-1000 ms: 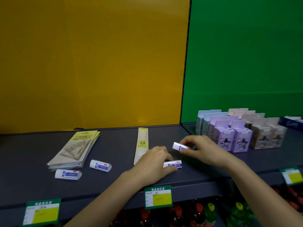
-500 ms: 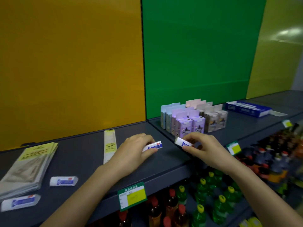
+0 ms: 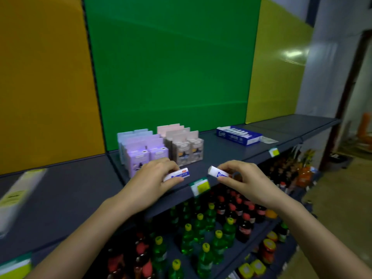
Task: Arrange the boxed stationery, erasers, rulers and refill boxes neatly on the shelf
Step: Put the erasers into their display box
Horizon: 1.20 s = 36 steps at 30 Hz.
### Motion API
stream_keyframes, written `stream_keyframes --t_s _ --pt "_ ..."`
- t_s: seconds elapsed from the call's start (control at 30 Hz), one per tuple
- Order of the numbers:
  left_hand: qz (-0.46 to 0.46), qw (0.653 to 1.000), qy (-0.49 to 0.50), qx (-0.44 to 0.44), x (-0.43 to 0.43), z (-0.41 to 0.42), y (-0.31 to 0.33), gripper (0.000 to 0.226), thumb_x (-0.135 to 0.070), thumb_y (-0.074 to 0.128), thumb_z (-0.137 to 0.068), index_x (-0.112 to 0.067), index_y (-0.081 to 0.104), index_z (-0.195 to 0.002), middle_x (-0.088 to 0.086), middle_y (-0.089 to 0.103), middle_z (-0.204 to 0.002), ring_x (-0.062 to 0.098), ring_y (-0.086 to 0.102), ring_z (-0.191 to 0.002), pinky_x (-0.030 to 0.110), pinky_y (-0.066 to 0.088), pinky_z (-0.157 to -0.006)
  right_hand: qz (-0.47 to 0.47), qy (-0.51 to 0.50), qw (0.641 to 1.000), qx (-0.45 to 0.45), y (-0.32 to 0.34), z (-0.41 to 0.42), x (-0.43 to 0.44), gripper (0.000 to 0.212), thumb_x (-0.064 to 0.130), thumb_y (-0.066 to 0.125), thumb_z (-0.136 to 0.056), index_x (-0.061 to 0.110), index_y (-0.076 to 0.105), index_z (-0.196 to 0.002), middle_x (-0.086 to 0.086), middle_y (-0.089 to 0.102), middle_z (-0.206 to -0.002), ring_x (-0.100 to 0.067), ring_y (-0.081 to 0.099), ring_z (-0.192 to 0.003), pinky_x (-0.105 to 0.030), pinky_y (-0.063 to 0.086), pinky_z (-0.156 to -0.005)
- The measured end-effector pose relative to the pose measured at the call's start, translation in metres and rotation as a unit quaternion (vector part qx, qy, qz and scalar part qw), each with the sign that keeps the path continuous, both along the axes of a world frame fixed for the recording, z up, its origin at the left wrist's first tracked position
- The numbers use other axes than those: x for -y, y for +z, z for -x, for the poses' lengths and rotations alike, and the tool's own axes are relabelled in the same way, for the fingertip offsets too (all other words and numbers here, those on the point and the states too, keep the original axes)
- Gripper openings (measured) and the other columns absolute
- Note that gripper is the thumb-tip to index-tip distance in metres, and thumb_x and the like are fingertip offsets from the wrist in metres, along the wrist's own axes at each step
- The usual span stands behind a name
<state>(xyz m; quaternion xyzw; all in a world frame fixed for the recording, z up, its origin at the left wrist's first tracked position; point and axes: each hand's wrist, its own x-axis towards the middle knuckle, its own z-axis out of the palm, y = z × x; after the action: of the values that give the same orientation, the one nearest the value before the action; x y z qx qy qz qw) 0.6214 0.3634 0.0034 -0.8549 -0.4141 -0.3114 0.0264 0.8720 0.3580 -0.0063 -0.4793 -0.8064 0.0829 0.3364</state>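
Head view: each hand carries one white, blue-labelled eraser over the front edge of the shelf [image 3: 221, 152]. The left hand [image 3: 153, 178] pinches the left eraser [image 3: 178, 174] between thumb and fingers, and the grip is closed round its left end. Its long axis runs nearly left to right, with the free end pointing at the other hand. The right hand [image 3: 243, 180] pinches the right eraser [image 3: 217, 172] the same way, the free white end aimed up and left. The two free ends face each other, near but apart. I cannot tell whether either eraser touches the shelf.

The open blue refill box [image 3: 239, 134] lies flat further back and to the right, well apart from both hands, its long axis running back-left to front-right. The right hand is the nearer one, so it probably goes first if that box is the target. The boxed stationery [image 3: 141, 156] stands just behind the left hand.
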Motion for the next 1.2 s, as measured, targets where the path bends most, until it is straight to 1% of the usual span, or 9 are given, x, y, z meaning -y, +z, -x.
stream_keyframes --t_s 0.2,0.3,0.4,0.53,0.7,0.83,1.0,1.07,1.2 --pt "0.010 1.000 -0.019 0.008 -0.030 -0.095 -0.008 0.055 -0.062 0.031 -0.073 -0.021 0.061 -0.094 -0.008 0.056 -0.086 0.009 0.049 -0.079 0.024 0.036 -0.070 -0.009 -0.014 0.999 0.031 -0.001 -0.095 -0.025 0.015 0.031 0.061 -0.086 0.027 0.063 -0.099 0.008 0.065 -0.093 -0.008 0.060 -0.085 -0.029 0.048 -0.074" --pt "0.016 1.000 -0.025 -0.006 -0.046 -0.133 -0.006 0.055 -0.061 0.030 -0.074 -0.020 0.060 -0.096 -0.004 0.059 -0.089 0.013 0.052 -0.082 0.030 0.042 -0.074 -0.017 -0.014 0.999 0.027 0.000 -0.131 -0.035 0.015 0.028 0.061 -0.086 0.024 0.064 -0.100 0.009 0.064 -0.092 -0.008 0.059 -0.085 -0.027 0.047 -0.074" --pt "0.008 0.999 -0.034 -0.020 -0.063 -0.168 -0.004 0.046 -0.057 0.039 -0.080 -0.020 0.060 -0.096 -0.002 0.059 -0.091 0.014 0.054 -0.083 0.030 0.042 -0.074 -0.015 -0.013 1.000 0.016 0.001 -0.161 -0.049 0.015 0.027 0.061 -0.087 0.022 0.063 -0.100 0.014 0.061 -0.087 -0.004 0.057 -0.079 -0.025 0.047 -0.071" --pt "0.000 0.999 -0.041 -0.021 -0.091 -0.206 -0.002 0.022 -0.036 0.052 -0.089 -0.018 0.059 -0.099 0.000 0.060 -0.096 0.015 0.053 -0.086 0.028 0.038 -0.074 -0.017 -0.016 1.000 0.007 0.002 -0.196 -0.076 0.015 0.025 0.061 -0.086 0.019 0.063 -0.099 0.009 0.065 -0.087 -0.009 0.060 -0.079 -0.028 0.049 -0.070" --pt "-0.017 0.999 -0.031 -0.029 -0.137 -0.241 0.002 0.023 -0.035 0.050 -0.091 -0.016 0.057 -0.102 -0.001 0.060 -0.100 0.018 0.053 -0.092 0.029 0.038 -0.078 -0.031 -0.016 0.999 0.006 0.004 -0.227 -0.120 0.014 0.025 0.061 -0.087 0.019 0.063 -0.099 0.007 0.068 -0.092 -0.010 0.061 -0.084 -0.027 0.049 -0.072" --pt "-0.025 0.999 -0.010 -0.044 -0.180 -0.263 0.007 0.021 -0.033 0.046 -0.092 -0.017 0.054 -0.102 -0.005 0.054 -0.097 0.018 0.052 -0.091 0.026 0.032 -0.075 -0.038 -0.009 0.999 0.026 0.009 -0.248 -0.168 0.015 0.027 0.056 -0.089 0.018 0.061 -0.099 0.003 0.067 -0.095 -0.015 0.061 -0.088 -0.034 0.049 -0.077" --pt "-0.010 0.997 0.017 -0.070 -0.229 -0.284 0.014 0.019 -0.027 0.041 -0.093 -0.013 0.051 -0.102 0.001 0.055 -0.101 0.021 0.050 -0.093 0.030 0.036 -0.078 -0.031 -0.009 0.998 0.050 0.016 -0.271 -0.231 0.019 0.030 0.046 -0.094 0.018 0.054 -0.107 -0.003 0.064 -0.101 -0.020 0.057 -0.090 -0.040 0.046 -0.078" --pt "-0.003 0.997 0.028 -0.072 -0.246 -0.290 0.015 0.019 -0.024 0.041 -0.092 -0.010 0.050 -0.101 0.003 0.057 -0.103 0.022 0.050 -0.092 0.031 0.036 -0.078 -0.029 -0.002 0.997 0.065 0.016 -0.277 -0.256 0.019 0.030 0.044 -0.095 0.019 0.052 -0.107 -0.003 0.062 -0.101 -0.019 0.054 -0.089 -0.036 0.044 -0.076" --pt "0.008 0.997 0.044 -0.058 -0.273 -0.297 0.016 0.018 -0.023 0.042 -0.092 -0.010 0.051 -0.100 0.003 0.058 -0.101 0.020 0.048 -0.086 0.028 0.033 -0.072 -0.036 0.029 0.995 0.086 0.019 -0.288 -0.303 0.020 0.029 0.046 -0.094 0.019 0.056 -0.109 0.015 0.047 -0.091 0.006 0.046 -0.079 -0.015 0.033 -0.068"
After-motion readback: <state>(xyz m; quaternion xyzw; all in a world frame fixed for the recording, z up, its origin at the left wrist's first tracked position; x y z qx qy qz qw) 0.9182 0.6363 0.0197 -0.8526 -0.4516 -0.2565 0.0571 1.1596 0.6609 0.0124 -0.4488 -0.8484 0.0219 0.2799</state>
